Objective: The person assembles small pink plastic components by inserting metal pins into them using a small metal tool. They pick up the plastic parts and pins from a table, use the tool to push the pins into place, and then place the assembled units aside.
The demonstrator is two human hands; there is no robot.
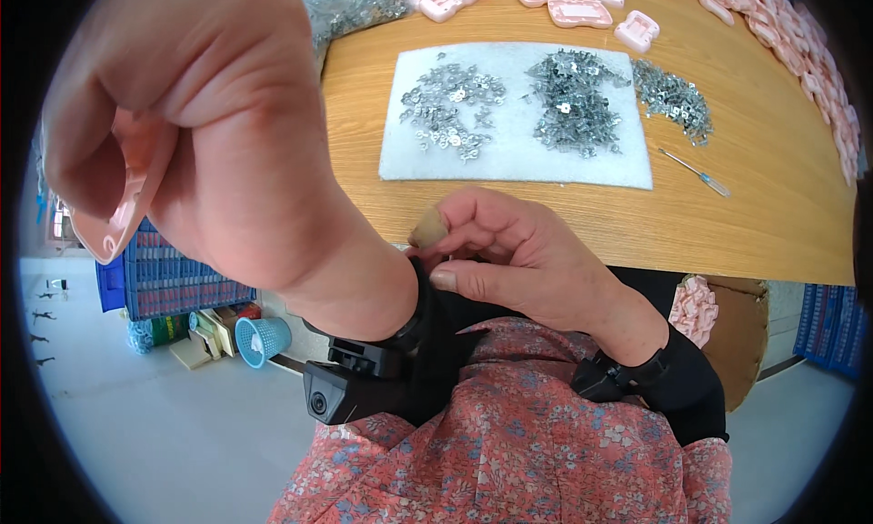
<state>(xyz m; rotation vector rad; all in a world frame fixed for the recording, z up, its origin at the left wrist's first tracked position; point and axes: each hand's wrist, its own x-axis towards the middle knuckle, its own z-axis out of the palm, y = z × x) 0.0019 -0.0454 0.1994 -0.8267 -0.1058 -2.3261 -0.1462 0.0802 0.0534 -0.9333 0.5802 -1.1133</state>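
My left hand is raised high at the left, close to the camera. Its curled fingers grip a pink plastic shell with a hollow inner side; the hand hides much of it. At the table's near edge, my right hand has its thumb and fingers drawn together, beside my left wrist. A tan finger cot covers one fingertip. Whatever lies between those fingers is too small or hidden to make out. Beyond the hands, a white foam sheet carries two heaps of small metal pieces.
Another heap of metal pieces lies right of the sheet, with a small screwdriver nearby. Pink shells are scattered and piled along the far side. A bag of metal parts stands back left. Blue crates and a basket are on the left.
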